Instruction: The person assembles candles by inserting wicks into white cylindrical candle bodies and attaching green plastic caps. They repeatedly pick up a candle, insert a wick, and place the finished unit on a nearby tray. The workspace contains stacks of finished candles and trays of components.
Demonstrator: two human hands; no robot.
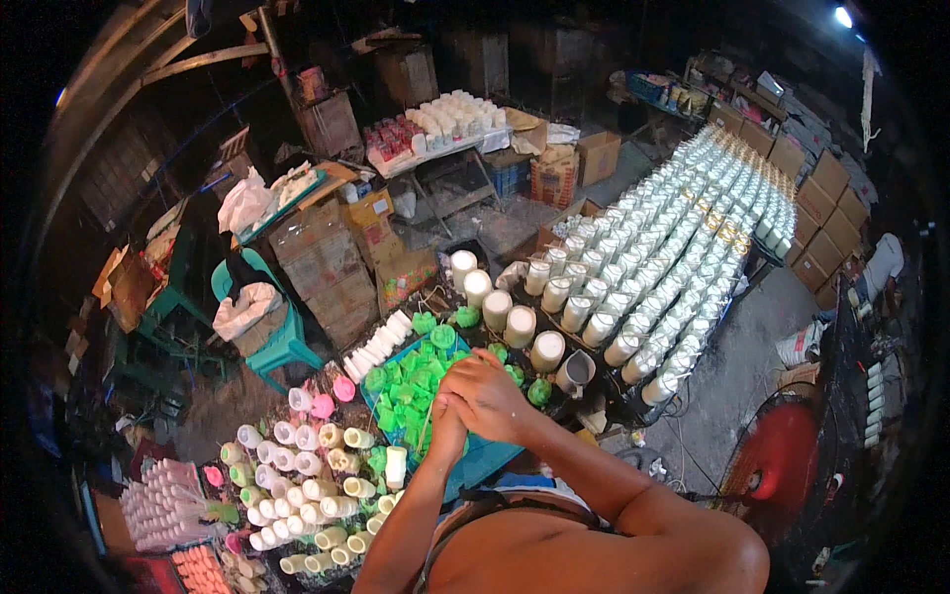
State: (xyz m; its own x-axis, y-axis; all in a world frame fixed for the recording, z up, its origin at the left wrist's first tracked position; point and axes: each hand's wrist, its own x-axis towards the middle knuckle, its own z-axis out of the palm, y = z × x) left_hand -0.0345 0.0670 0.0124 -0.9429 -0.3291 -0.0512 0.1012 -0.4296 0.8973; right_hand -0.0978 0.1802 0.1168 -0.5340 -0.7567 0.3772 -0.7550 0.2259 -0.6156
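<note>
My right hand [487,394] is closed and lies over my left hand [447,428], whose fingers are curled too. Whatever they grip between them is hidden by the fingers. A thin pale edge shows beside the left hand, too small to name. Just under and left of both hands, bright green moulded pieces [401,384] are heaped in a blue tray [480,463]. More round green pieces [539,392] sit past the right hand. Beyond them stand several wide white-filled cylinders [521,325] and a grey pitcher [575,373]. White sticks [374,346] lie in a row at the tray's far left.
Pale cylindrical cups [307,485] crowd the left of the table. A long table of white-filled glasses [653,267] stretches away at the right. A red round fan [777,450] stands nearer on the right. Green plastic chair [282,342] and cardboard boxes [327,252] stand at left.
</note>
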